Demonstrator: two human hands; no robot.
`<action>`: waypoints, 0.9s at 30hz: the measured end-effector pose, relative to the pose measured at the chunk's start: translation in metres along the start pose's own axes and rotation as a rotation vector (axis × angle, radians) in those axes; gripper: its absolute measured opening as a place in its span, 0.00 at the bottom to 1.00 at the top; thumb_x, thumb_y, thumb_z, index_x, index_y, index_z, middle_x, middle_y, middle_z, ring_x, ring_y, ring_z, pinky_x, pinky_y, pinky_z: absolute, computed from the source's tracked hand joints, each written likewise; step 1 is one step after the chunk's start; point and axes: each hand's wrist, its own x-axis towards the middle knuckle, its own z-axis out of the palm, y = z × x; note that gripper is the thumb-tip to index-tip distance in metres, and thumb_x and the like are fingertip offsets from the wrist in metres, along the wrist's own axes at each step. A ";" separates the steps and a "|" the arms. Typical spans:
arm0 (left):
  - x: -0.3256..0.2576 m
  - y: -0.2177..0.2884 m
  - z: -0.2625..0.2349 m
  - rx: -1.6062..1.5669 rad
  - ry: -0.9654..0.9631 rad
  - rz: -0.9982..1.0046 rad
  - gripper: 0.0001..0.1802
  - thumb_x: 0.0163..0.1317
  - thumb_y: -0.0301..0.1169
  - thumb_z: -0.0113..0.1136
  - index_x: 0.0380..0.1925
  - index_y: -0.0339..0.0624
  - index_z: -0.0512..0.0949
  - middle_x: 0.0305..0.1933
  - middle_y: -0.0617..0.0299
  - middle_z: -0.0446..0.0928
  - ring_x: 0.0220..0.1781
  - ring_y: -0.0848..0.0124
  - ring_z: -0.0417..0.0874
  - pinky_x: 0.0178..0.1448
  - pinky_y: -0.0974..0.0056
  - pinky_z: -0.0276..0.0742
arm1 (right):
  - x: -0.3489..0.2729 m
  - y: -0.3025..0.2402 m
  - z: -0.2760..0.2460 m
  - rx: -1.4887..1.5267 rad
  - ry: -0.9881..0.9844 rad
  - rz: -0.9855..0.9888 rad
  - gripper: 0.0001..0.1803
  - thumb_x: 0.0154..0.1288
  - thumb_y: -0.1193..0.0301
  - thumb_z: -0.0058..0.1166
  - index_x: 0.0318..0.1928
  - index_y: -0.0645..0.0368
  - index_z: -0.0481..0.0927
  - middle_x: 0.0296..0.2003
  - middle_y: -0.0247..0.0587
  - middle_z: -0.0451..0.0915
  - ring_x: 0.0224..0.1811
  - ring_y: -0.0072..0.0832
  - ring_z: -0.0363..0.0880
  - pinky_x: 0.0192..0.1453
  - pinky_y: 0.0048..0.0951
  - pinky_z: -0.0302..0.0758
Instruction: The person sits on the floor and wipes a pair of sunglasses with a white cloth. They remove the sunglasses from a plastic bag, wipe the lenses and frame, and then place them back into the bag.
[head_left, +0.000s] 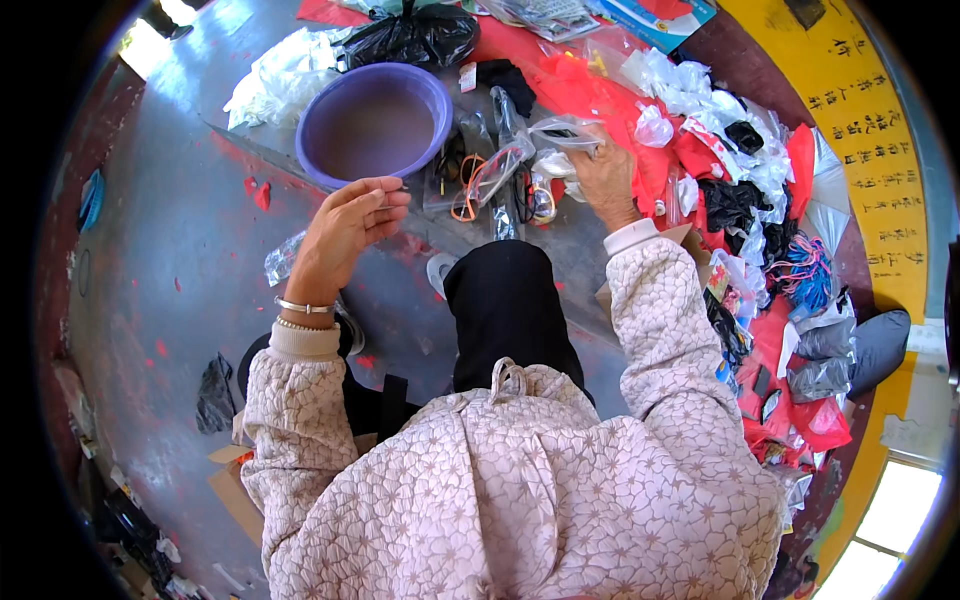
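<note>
Our right hand [606,182], fingers clamped on the clear bag [565,132], should hold steady; whether our left hand [350,225] grips anything, we cannot tell.

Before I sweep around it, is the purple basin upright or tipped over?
Upright: the purple basin shows its round, open mouth facing up.

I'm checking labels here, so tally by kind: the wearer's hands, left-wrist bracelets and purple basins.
Hands (left hand, right hand): 2
Bracelets (silver bangle, beaded bracelet): 2
Purple basin: 1
Total: 5
</note>
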 end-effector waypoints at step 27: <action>0.024 0.002 0.017 -0.613 -0.362 0.123 0.26 0.60 0.30 0.57 0.57 0.37 0.63 0.54 0.45 0.72 0.43 0.66 0.80 0.48 0.61 0.79 | 0.014 -0.095 0.022 0.846 -0.254 0.605 0.19 0.59 0.59 0.58 0.38 0.65 0.77 0.26 0.39 0.79 0.29 0.27 0.80 0.33 0.26 0.75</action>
